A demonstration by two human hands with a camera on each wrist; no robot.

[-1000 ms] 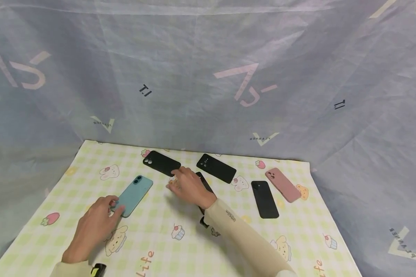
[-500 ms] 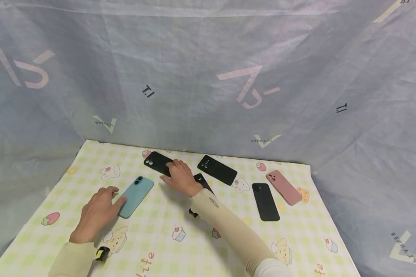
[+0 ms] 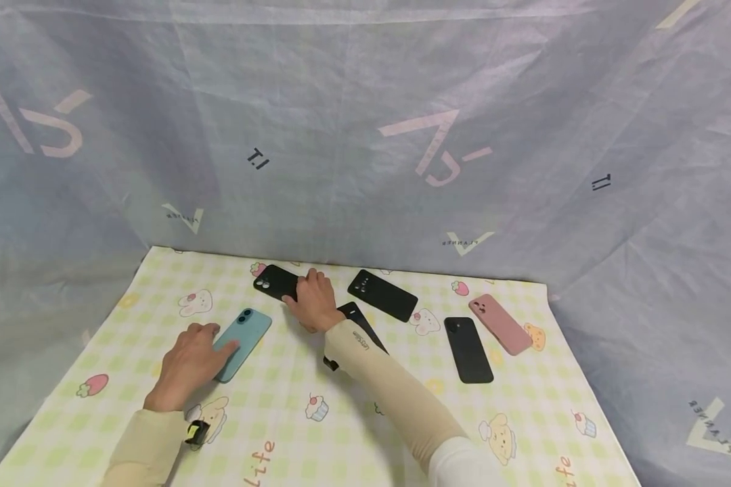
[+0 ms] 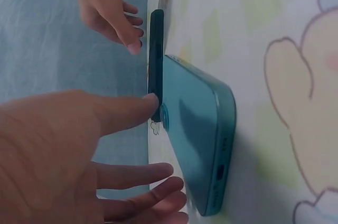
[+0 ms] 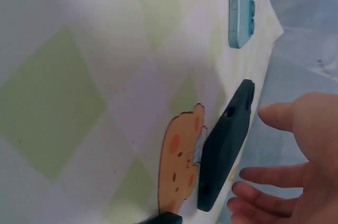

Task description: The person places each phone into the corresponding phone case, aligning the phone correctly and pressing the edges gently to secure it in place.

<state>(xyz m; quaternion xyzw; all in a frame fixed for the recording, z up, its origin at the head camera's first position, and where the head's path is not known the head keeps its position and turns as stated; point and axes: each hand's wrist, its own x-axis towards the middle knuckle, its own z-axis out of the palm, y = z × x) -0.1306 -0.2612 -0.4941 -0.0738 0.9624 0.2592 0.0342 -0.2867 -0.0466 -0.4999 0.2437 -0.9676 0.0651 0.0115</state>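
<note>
A teal smartphone (image 3: 248, 333) lies back up at the left of the table, two camera lenses at its far end. My left hand (image 3: 189, 362) hovers over its left side with thumb and fingers spread; in the left wrist view, they stand just above the phone's back. Behind it lies a black phone case (image 3: 275, 281) with round camera holes. My right hand (image 3: 313, 301) reaches over the case's right end and hides it. In the right wrist view, the thumb and loosely bent fingers are apart from the case (image 5: 227, 147).
A second black case (image 3: 382, 295) with several camera holes lies at the back middle. Another black one (image 3: 365, 328) is partly under my right forearm. To the right are a black phone or case (image 3: 469, 350) and a pink one (image 3: 501, 325). A grey curtain (image 3: 317, 135) hangs behind the checked tablecloth.
My right hand has moved left and back, over the black phone case. My left hand has shifted up and right over the teal smartphone. The phones and cases stay in place.
</note>
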